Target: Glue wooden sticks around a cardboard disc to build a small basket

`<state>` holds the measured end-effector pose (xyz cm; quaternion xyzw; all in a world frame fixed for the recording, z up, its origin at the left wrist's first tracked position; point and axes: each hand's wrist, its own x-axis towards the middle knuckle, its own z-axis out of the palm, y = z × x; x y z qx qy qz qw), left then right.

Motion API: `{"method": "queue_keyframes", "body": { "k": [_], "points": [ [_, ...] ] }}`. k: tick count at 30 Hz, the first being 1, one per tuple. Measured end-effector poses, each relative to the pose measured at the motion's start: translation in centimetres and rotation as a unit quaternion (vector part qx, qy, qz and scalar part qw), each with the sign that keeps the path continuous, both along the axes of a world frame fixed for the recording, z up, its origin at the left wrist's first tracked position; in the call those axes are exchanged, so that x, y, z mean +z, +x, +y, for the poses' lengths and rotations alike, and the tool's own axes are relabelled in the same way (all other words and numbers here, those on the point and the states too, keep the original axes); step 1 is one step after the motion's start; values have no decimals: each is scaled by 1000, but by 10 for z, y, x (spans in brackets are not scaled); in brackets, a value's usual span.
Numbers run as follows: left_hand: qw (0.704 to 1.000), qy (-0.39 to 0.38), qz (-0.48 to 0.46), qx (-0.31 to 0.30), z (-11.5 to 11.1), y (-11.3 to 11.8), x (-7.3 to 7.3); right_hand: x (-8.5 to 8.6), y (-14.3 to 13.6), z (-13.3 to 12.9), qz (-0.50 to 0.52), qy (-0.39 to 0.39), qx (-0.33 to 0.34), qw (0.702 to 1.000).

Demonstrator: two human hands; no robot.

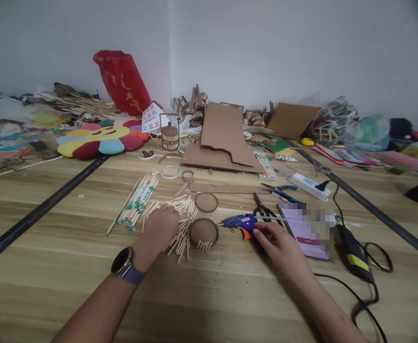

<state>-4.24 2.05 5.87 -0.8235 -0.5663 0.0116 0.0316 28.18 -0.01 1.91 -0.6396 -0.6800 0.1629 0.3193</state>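
My left hand (162,225) is over a pile of short wooden sticks (183,238), its fingers bent down among them; what they pinch, if anything, is hidden. My right hand (278,243) has its fingers around the handle end of a blue glue gun (240,222) with an orange trigger and a small red light. The gun's nozzle points left, close to a round cardboard disc (203,230) with a dark rim and a few sticks standing along its near edge. Just behind lies a second rimmed disc (206,202), with no sticks on it.
Packed sticks (139,200) lie left of the pile. Pliers (280,191), black scissors (262,207), a purple-screened phone (301,233) and a power strip (309,186) are at right, with cables. Behind stand cardboard sheets (223,128), a lidded stick basket (169,137) and a flower cushion (105,138).
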Motion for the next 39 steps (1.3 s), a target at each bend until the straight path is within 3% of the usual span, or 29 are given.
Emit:
{"method": "queue_keyframes", "body": {
  "k": [4,8,12,15,18,24,28,30,32,35,39],
  "points": [
    [998,42,-52,3,3,-2,-5,9,-4,-2,-19,60,17,998],
    [962,81,-262,-14,-1,3,-8,28,-22,-9,-6,100,88,991],
    [898,19,-429,-91,-19,18,-2,41,-56,-20,103,34,178,978],
    [870,-38,-467,-153,-33,31,3,42,-78,-27,207,8,212,955],
    [856,-63,-484,-171,-39,38,2,41,-89,-29,221,21,216,951],
    [873,-80,-455,-157,-37,40,-3,41,-85,-25,133,94,232,959],
    [892,-19,-439,-106,-27,29,-1,33,-78,-16,117,74,216,966],
    [903,10,-412,-120,-19,21,-4,25,-77,-10,98,54,243,963],
    [921,10,-361,-149,-11,15,-11,18,-76,-5,74,46,277,957],
    [952,-27,-269,-147,-4,14,-26,10,-79,-3,44,52,293,954],
    [964,-34,-221,-142,-3,19,-40,8,-82,-5,34,48,295,954]
  ]
}}
